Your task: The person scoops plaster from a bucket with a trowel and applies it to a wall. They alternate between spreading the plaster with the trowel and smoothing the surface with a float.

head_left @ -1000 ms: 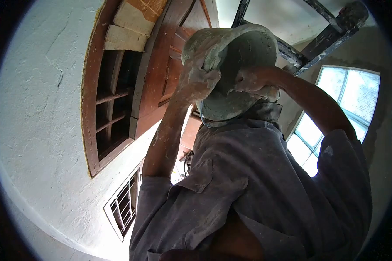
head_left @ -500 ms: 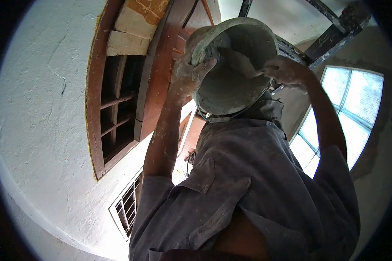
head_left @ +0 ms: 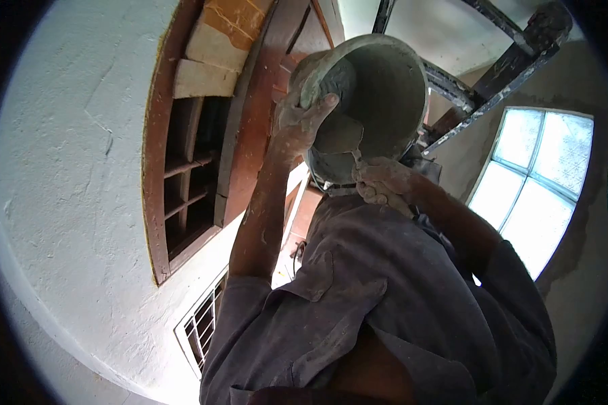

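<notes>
A grey, mortar-stained bucket (head_left: 392, 74) is tilted so that its open mouth faces me. My left hand (head_left: 304, 121) grips its left rim, thumb over the edge. My right hand (head_left: 385, 181) is closed round the handle of a trowel (head_left: 341, 135), at the lower right of the bucket's mouth. The trowel's blade lies inside the mouth, near my left thumb. Grey material coats the bucket's inner wall; how much it holds cannot be made out.
On the left, a white wall (head_left: 67, 182) has a brown wooden frame (head_left: 155, 169) with dark compartments. A barred opening (head_left: 201, 324) sits lower down. Dark metal bars (head_left: 507, 74) cross the upper right, above a bright window (head_left: 540, 169).
My right hand has moved down and left from the bucket's right rim, and the trowel blade has swung lower and left. The bucket's mouth has turned slightly; my left hand still holds its rim.
</notes>
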### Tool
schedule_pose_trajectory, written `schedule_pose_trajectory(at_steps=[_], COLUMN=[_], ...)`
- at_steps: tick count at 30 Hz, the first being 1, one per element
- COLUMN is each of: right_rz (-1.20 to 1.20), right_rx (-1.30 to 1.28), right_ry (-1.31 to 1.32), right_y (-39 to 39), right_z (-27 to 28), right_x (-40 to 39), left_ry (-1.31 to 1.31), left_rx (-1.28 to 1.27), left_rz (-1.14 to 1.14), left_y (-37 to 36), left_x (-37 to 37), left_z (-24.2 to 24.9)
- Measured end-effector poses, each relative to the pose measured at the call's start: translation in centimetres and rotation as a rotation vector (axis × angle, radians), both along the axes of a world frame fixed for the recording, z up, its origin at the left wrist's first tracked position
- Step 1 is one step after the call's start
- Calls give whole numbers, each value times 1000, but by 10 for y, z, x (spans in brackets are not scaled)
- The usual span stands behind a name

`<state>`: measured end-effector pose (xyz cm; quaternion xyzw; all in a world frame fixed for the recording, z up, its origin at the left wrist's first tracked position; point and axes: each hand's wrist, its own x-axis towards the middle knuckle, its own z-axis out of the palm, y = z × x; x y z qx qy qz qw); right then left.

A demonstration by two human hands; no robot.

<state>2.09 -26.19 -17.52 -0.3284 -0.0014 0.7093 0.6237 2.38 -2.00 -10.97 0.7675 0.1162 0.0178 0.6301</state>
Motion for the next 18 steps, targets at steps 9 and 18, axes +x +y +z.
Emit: schedule_pose_trajectory(at_steps=[9,18], right_rz=[-40,-27], right_rx=[-338,-653], right_ry=[-1154,-1833], right_y=[-71,-132], right_z=[47,-39], right_x=[99,166], left_ry=[67,164], left_rx=[-176,-351], left_rz=[174,-62], left_y=[38,56], left_x=[20,43], left_z=[-21,-22])
